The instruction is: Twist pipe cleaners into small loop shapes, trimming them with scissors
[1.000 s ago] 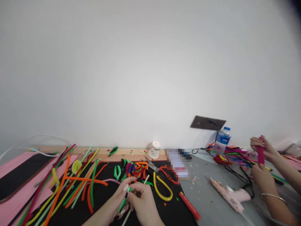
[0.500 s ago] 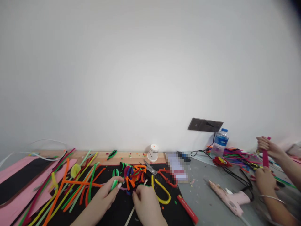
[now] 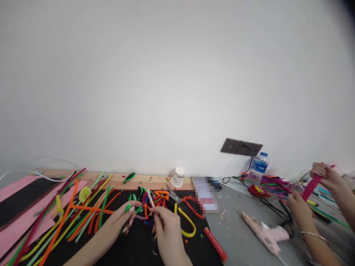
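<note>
My left hand [image 3: 122,218] is closed with a small green pipe-cleaner piece [image 3: 128,207] at its fingertips. A thin cream-coloured stick [image 3: 150,198] is pinched in my right hand [image 3: 168,229], its upper end tilted up and to the left. Just beyond both hands lies a pile of short bent pipe-cleaner pieces [image 3: 161,195] in orange, green, blue and purple, partly covered by my fingers. Scissors [image 3: 173,195] with open blades rest at the pile's right. A yellow bent pipe cleaner [image 3: 189,221] curves on the black mat [image 3: 133,251] beside my right hand.
Long pipe cleaners [image 3: 83,218] spread over pink sheets [image 3: 16,236] at left. A white paper cup [image 3: 177,178] stands near the wall. At right are a blurred phone [image 3: 206,195], red marker-like stick [image 3: 215,244], glue gun [image 3: 263,232], bottle [image 3: 257,170] and another person's hands [image 3: 310,192] with a magenta strip.
The stick in my right hand has swung, its upper end now leaning left over the pile. My left hand has shifted slightly left. The other person's hands have spread apart along the magenta strip.
</note>
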{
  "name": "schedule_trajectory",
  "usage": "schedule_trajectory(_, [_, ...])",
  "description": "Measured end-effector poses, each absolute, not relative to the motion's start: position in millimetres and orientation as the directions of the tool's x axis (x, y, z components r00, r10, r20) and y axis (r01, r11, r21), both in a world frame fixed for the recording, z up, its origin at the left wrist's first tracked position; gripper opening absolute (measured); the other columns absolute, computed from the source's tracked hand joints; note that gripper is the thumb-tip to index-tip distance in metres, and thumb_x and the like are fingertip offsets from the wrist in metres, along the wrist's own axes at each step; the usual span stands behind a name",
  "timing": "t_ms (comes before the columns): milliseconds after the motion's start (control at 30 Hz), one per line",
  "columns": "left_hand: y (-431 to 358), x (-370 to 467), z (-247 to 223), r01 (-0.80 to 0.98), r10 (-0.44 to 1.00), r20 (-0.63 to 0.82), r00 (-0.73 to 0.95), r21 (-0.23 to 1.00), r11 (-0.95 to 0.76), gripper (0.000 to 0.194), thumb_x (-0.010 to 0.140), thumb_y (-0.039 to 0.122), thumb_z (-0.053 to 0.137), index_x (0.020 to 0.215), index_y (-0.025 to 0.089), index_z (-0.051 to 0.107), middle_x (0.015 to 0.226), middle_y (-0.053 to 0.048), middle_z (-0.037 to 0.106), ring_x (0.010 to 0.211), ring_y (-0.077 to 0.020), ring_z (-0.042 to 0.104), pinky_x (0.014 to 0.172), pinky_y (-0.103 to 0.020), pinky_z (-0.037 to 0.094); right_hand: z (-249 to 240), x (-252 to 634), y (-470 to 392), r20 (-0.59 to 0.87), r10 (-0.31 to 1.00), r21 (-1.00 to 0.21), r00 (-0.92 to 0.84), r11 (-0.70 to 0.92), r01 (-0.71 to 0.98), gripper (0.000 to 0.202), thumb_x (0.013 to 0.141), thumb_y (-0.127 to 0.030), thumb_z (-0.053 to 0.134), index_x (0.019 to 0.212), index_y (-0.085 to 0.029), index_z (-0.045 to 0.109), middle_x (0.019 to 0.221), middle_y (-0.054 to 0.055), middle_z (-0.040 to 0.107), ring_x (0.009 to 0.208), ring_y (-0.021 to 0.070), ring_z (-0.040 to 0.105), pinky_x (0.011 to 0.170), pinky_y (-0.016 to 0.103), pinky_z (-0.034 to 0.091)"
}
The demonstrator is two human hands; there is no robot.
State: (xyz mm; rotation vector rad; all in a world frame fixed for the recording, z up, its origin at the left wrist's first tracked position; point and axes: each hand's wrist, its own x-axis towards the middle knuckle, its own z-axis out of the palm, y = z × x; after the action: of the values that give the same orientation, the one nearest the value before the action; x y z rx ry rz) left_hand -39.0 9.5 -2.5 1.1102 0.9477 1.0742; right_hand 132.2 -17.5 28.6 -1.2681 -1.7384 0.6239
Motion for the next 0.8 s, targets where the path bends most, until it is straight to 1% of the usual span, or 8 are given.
schedule_trajectory(100, [7.9, -39.1, 0.9, -0.167, 0.974, -0.078, 0.214, 0.979, 0.115, 0.040, 0.076, 0.050, 0.053, 0.105, 0.022, 0.051, 0.057, 0.007, 0.045, 0.044, -0.0069, 0.034, 0.042, -0.019, 0.030, 32.2, 131.2, -19.9, 0.372, 0.919, -0.791, -0.133, 0.389, 0.473, 0.027, 0.081, -0.010, 0.042, 0.096, -0.021, 0.062, 0.069, 0.002, 0.062, 0.061, 0.0156, 0.058, 0.060, 0.022, 0.042])
schedule_trajectory(167, [8.3, -39.3, 1.7, -0.180, 0.971, -0.114, 0.209, 0.972, 0.153, 0.047, 0.073, 0.053, 0.054, 0.108, 0.022, 0.048, 0.057, 0.008, 0.045, 0.040, -0.0045, 0.028, 0.037, -0.017, 0.024, 34.1, 131.0, -20.9, 0.379, 0.913, -0.789, -0.148, 0.403, 0.463, 0.029, 0.081, -0.009, 0.043, 0.100, -0.022, 0.060, 0.075, 0.003, 0.065, 0.067, 0.0167, 0.061, 0.064, 0.022, 0.044])
schedule_trajectory(267, [10.4, -40.2, 0.3, -0.225, 0.969, -0.136, 0.205, 0.957, 0.181, 0.052, 0.072, 0.052, 0.056, 0.113, 0.023, 0.045, 0.055, 0.009, 0.042, 0.037, -0.0025, 0.022, 0.036, -0.015, 0.013, 34.6, 131.1, -21.4, 0.401, 0.897, -0.758, -0.189, 0.440, 0.481, 0.030, 0.081, -0.008, 0.044, 0.096, -0.023, 0.064, 0.081, 0.003, 0.068, 0.073, 0.0173, 0.064, 0.069, 0.022, 0.045])
schedule_trajectory(333, [12.0, -40.8, -1.0, -0.232, 0.967, -0.143, 0.212, 0.954, 0.191, 0.057, 0.072, 0.053, 0.056, 0.117, 0.023, 0.041, 0.051, 0.011, 0.037, 0.037, -0.0025, 0.019, 0.037, -0.015, 0.010, 32.8, 131.3, -21.1, 0.430, 0.878, -0.726, -0.213, 0.476, 0.497, 0.030, 0.080, -0.007, 0.045, 0.093, -0.024, 0.067, 0.085, 0.003, 0.069, 0.077, 0.0175, 0.064, 0.072, 0.022, 0.045])
schedule_trajectory(467, [13.5, -40.3, -3.3, -0.193, 0.960, -0.137, 0.245, 0.963, 0.187, 0.070, 0.069, 0.056, 0.057, 0.124, 0.020, 0.034, 0.047, 0.013, 0.031, 0.039, -0.0037, 0.016, 0.036, -0.016, 0.011, 27.1, 131.7, -20.3, 0.494, 0.831, -0.668, -0.256, 0.551, 0.501, 0.031, 0.079, -0.005, 0.046, 0.094, -0.022, 0.067, 0.086, 0.004, 0.069, 0.077, 0.0166, 0.064, 0.072, 0.021, 0.047])
schedule_trajectory(600, [11.4, -37.0, -1.8, -0.169, 0.962, -0.093, 0.255, 0.976, 0.139, 0.069, 0.071, 0.053, 0.057, 0.127, 0.020, 0.033, 0.053, 0.010, 0.040, 0.040, -0.0030, 0.017, 0.036, -0.015, 0.012, 25.5, 132.2, -20.8, 0.523, 0.811, -0.628, -0.260, 0.574, 0.525, 0.032, 0.079, -0.004, 0.044, 0.095, -0.021, 0.066, 0.084, 0.004, 0.068, 0.075, 0.0164, 0.063, 0.071, 0.022, 0.047])
schedule_trajectory(700, [9.9, -34.4, 1.8, -0.161, 0.968, -0.068, 0.241, 0.981, 0.109, 0.071, 0.071, 0.052, 0.057, 0.130, 0.023, 0.031, 0.061, 0.005, 0.050, 0.040, -0.0032, 0.022, 0.035, -0.015, 0.018, 26.6, 132.4, -20.4, 0.542, 0.804, -0.621, -0.246, 0.580, 0.528, 0.034, 0.079, -0.004, 0.043, 0.096, -0.021, 0.066, 0.082, 0.005, 0.068, 0.074, 0.0165, 0.063, 0.070, 0.022, 0.047])
schedule_trajectory(800, [11.6, -34.0, -0.5, -0.167, 0.961, -0.065, 0.268, 0.979, 0.113, 0.073, 0.070, 0.052, 0.058, 0.131, 0.023, 0.031, 0.061, 0.003, 0.053, 0.039, -0.0040, 0.027, 0.035, -0.016, 0.024, 27.7, 131.6, -19.7, 0.566, 0.792, -0.612, -0.230, 0.591, 0.525, 0.033, 0.078, -0.004, 0.042, 0.095, -0.020, 0.066, 0.080, 0.006, 0.067, 0.072, 0.0168, 0.062, 0.068, 0.023, 0.047])
